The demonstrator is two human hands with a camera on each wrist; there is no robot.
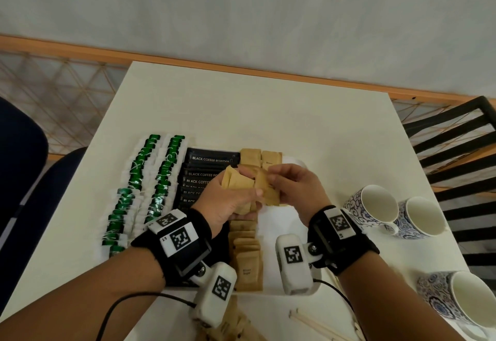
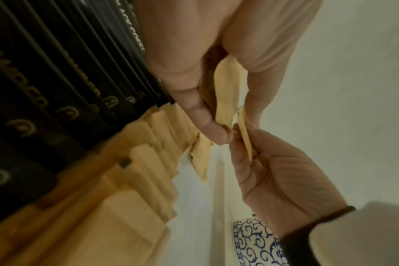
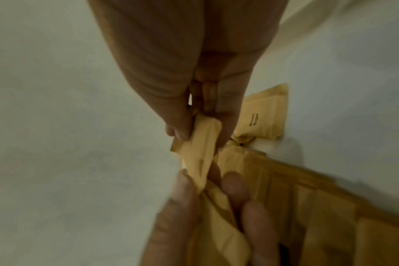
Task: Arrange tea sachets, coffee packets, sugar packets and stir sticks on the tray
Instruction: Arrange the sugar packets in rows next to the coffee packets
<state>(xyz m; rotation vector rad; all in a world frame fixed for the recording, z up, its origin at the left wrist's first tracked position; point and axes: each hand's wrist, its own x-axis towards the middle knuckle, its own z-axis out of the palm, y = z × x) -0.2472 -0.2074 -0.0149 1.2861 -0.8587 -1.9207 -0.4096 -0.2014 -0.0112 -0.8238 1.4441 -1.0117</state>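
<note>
the left hand [image 1: 230, 195] has its fingers curled round a loose bunch of brown sugar packets [image 1: 239, 183], held above the tray [image 1: 273, 217], while the right hand [image 1: 292, 187] pinches a single packet [image 1: 268, 190] between thumb and fingertips at the edge of that bunch. below them a column of sugar packets [image 1: 247, 255] lies overlapped on the tray beside the black coffee packets [image 1: 209, 169], with the green tea sachets [image 1: 150, 179] in two rows at the left; the stir sticks [image 1: 319, 324] lie on the table [image 1: 268, 104], not yet on the tray. the likely slip is in the bunch itself: the packets are thin and slick, so drawing one out could drag its neighbours loose, and they would drop onto the neat column and knock it askew. a hurried placement could also slide the overlapped packets against the coffee row. the patterned mugs [image 1: 375, 209] stand near the right wrist, and a wide swing of that arm might nudge them.
</note>
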